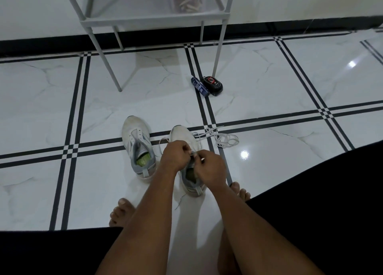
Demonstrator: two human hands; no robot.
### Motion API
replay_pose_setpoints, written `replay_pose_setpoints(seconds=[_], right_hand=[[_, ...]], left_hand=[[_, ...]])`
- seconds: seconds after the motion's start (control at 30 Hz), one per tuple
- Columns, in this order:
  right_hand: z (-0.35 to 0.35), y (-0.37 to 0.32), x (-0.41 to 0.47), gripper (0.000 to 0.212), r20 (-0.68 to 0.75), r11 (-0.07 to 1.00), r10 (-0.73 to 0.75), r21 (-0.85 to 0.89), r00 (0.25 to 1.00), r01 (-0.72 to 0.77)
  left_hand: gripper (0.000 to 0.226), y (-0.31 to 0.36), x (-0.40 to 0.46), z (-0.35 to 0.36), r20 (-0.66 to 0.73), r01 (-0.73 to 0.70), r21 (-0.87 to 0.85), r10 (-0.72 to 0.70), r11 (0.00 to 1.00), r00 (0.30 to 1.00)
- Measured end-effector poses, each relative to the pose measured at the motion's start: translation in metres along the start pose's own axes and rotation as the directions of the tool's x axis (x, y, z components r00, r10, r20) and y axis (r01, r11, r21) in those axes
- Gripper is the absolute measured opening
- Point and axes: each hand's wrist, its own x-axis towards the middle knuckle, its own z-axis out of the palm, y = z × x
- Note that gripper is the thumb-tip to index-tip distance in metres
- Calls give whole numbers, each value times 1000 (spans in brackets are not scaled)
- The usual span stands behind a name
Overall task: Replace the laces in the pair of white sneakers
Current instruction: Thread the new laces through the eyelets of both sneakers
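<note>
Both hands are working directly over the right sneaker (pixel 186 142) on the floor: left hand (pixel 176 153) and right hand (pixel 209 168) are pinching its lace (pixel 219 138), which is trailing off to the right; toe pointing away.

No text can be read anywhere. The dark blue tube (pixel 199 86) on the floor carries a pale label with print too small to make out, and the black container (pixel 213 85) touching it bears a red-and-white round mark whose lettering is blurred. The sneakers show no legible brand.
</note>
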Motion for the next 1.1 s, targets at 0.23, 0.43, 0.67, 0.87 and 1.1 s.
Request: replay_pose_setpoints(seconds=[0.23, 0.43, 0.67, 0.87, 1.1], right_hand=[[-4, 3, 16, 23, 251, 826, 355, 368, 901, -428], [-5, 7, 20, 20, 344, 704, 402, 477, 848, -527], [-8, 8, 21, 24, 311, 834, 255, 409, 916, -371], [-11, 6, 22, 16, 287, 881, 235, 341, 929, -328], [-12, 6, 23, 12, 298, 882, 213, 351, 931, -314]], left_hand=[[19, 3, -8, 8, -1, -38, 66, 38, 997, 999], [20, 7, -8, 8, 11, -2, 100, 1, 995, 1000], [25, 9, -11, 14, -41, 52, 124, -47, 991, 998], [20, 27, -6, 13, -2, 71, 255, -73, 964, 997], [13, 28, -2, 11, 78, 50, 284, -75, 957, 994]])
